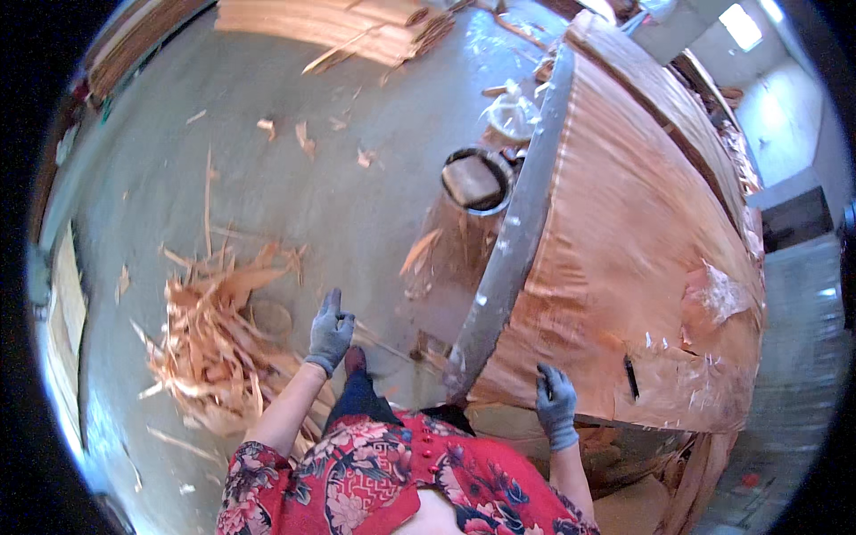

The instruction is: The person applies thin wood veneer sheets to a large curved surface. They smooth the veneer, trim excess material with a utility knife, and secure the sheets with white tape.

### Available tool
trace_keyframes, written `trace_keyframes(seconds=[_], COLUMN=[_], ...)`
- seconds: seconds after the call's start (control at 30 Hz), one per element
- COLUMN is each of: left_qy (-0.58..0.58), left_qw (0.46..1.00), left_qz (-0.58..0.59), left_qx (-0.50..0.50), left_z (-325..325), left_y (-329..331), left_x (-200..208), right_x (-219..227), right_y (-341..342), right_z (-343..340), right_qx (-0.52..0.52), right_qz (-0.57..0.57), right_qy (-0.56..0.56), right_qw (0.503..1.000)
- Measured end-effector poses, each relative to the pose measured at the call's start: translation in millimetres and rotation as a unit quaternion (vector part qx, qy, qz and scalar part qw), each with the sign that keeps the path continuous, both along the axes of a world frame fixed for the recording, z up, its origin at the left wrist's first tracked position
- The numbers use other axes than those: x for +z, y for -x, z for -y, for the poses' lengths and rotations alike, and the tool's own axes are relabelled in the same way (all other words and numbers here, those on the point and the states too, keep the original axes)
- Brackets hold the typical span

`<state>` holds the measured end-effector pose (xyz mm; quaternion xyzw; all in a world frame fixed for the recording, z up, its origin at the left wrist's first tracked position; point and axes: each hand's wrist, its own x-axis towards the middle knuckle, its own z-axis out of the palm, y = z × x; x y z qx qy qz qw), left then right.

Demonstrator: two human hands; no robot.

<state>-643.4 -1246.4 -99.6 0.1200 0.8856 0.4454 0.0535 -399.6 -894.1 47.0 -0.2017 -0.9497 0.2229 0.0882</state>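
Note:
My left hand, in a grey glove, hangs over the floor to the right of a heap of torn veneer strips. Its fingers point forward, partly apart, with nothing visible in them. At the near left corner of a large stack of reddish-brown wood veneer sheets is my right hand, also gloved in grey. Those fingers are slightly bent and look apart; I see nothing held, and cannot tell whether they touch the sheet. To their right a slim black tool lies on the top sheet, near a pale torn patch.
A grey beam-like edge runs along the stack's left side. Beside it on the floor stand a round dark-rimmed bucket and a whitish plastic container. Bundled veneer lies at the far side. Loose scraps dot the concrete floor.

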Motion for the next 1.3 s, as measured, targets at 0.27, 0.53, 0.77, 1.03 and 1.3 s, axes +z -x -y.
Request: trace_keyframes(seconds=[0.27, 0.53, 0.77, 1.03, 1.3], left_qy=[-0.021, 0.006, 0.089, -0.008, 0.102], left_qw=[0.991, 0.978, 0.943, 0.932, 0.915], left_qz=[0.079, 0.178, 0.165, 0.181, 0.001], left_qx=[-0.103, -0.104, -0.275, -0.314, -0.391], left_z=[-38, 15, -36, -102, -188], left_y=[121, 174, 337, 438, 450], left_x=[49, 34, -43, -24, 18], right_x=[2, -26, -15, 13, 0], right_y=[53, 145, 151, 226, 342], right_z=[25, 63, 136, 96, 15], right_qx=[-0.091, -0.106, -0.298, -0.280, -0.270], right_qz=[-0.114, -0.087, -0.031, -0.101, -0.202], right_qy=[-0.001, 0.022, 0.024, 0.004, 0.085], right_qw=[0.989, 0.990, 0.954, 0.955, 0.938])
